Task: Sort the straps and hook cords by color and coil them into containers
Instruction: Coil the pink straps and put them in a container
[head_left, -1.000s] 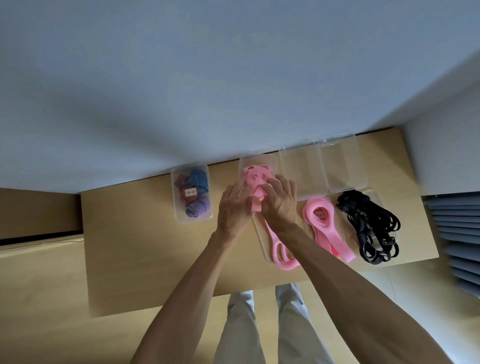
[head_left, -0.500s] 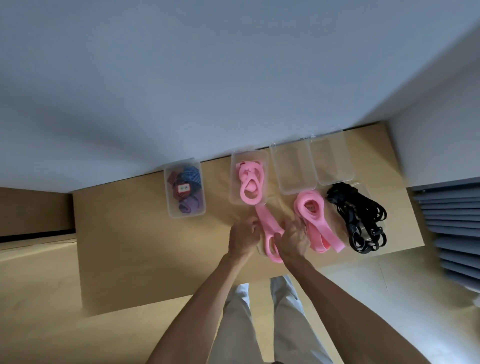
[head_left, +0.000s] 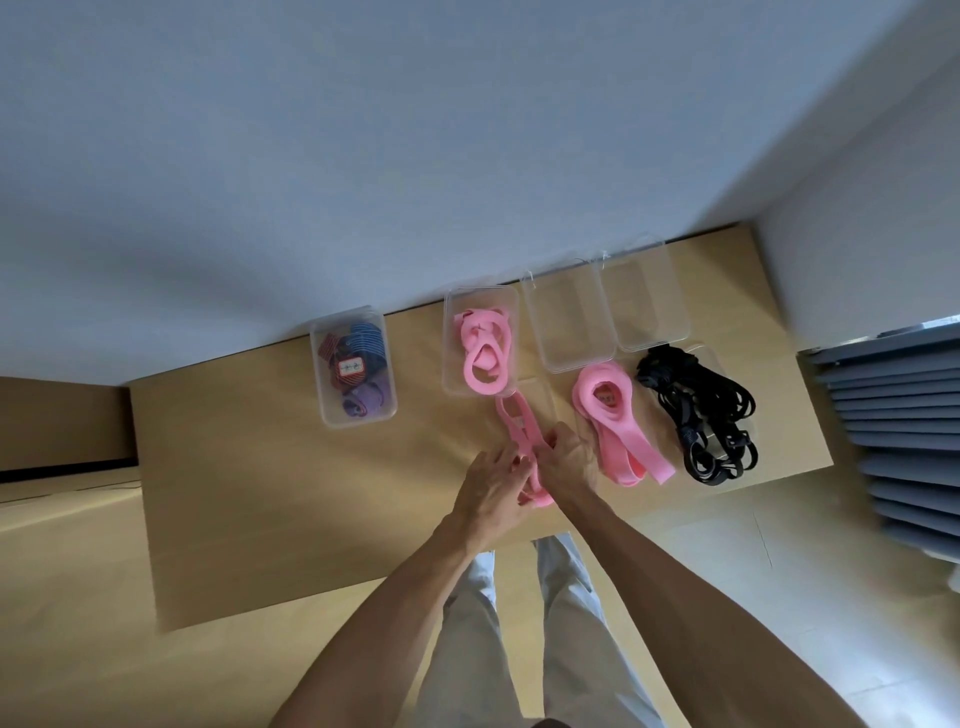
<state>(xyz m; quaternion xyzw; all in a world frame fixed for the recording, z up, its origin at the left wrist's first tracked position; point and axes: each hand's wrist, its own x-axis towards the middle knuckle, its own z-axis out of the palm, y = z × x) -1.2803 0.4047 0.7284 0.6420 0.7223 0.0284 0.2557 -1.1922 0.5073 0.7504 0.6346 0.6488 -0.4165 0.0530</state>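
Both hands, left (head_left: 493, 480) and right (head_left: 563, 460), pinch the loose pink strap (head_left: 517, 421) between them, probably gathering it to coil; the pink-filled container (head_left: 452, 332) sits just beyond the grip.

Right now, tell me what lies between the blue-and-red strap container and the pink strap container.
Head view: only bare wooden table between the multicolor container and the pink one.

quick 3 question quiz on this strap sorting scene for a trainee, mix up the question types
1. True or false: both hands, left hand and right hand, hold the loose pink strap.
2. What lies in the second container from the left? A) black cords B) pink strap C) nothing
3. Fill in: the black cords lie on the ____, not in a container.

Key: 1 true; 2 B; 3 table
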